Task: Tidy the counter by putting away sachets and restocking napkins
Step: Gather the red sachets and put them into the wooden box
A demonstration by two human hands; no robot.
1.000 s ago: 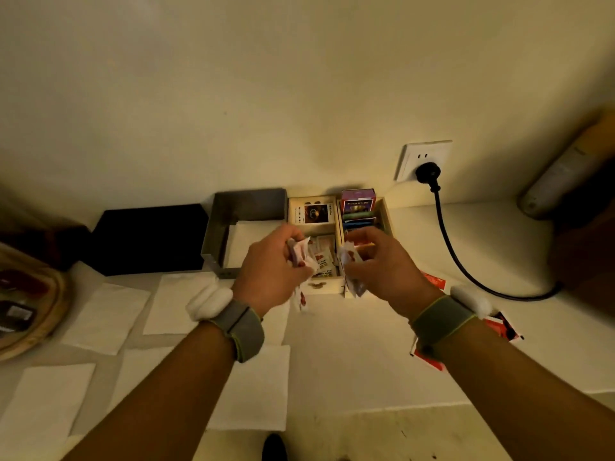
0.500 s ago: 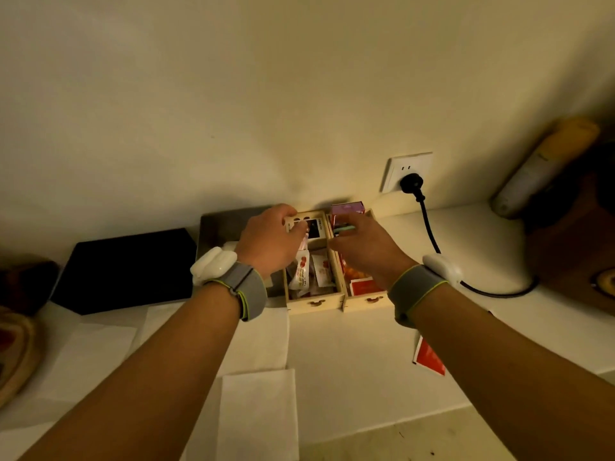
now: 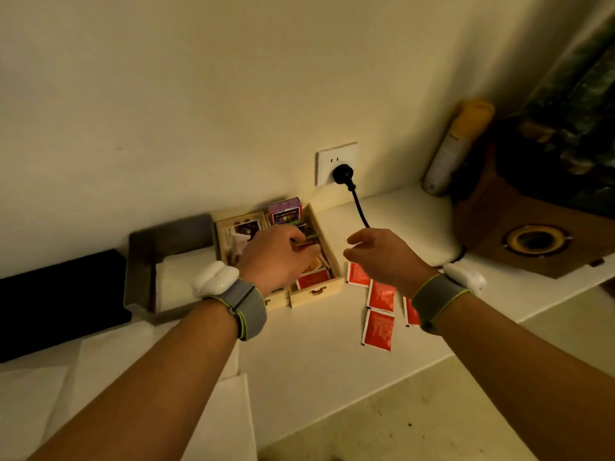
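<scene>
A wooden two-compartment box (image 3: 316, 292) stands against the wall, filled with sachets and small packets. My left hand (image 3: 279, 258) reaches into its right compartment, fingers curled down onto the sachets (image 3: 312, 279) there; whether it grips one is hidden. My right hand (image 3: 382, 259) hovers just right of the box, fingers loosely apart and holding nothing. Below it several red sachets (image 3: 378, 329) lie on the white counter. A grey metal napkin holder (image 3: 142, 261) left of the box holds white napkins (image 3: 176, 277). Loose napkins (image 3: 229, 417) lie near the front edge.
A black flat object (image 3: 56, 301) lies at the far left. A black plug (image 3: 342, 170) sits in the wall socket, its cable running behind my right hand. A spray can (image 3: 456, 148) and a brown wooden object (image 3: 532, 241) fill the right corner. The counter edge (image 3: 382, 397) runs diagonally.
My right hand has pulled back out of the box to the right, empty. My left hand has shifted from the left compartment to the right one. The view has swung right, showing the red sachets.
</scene>
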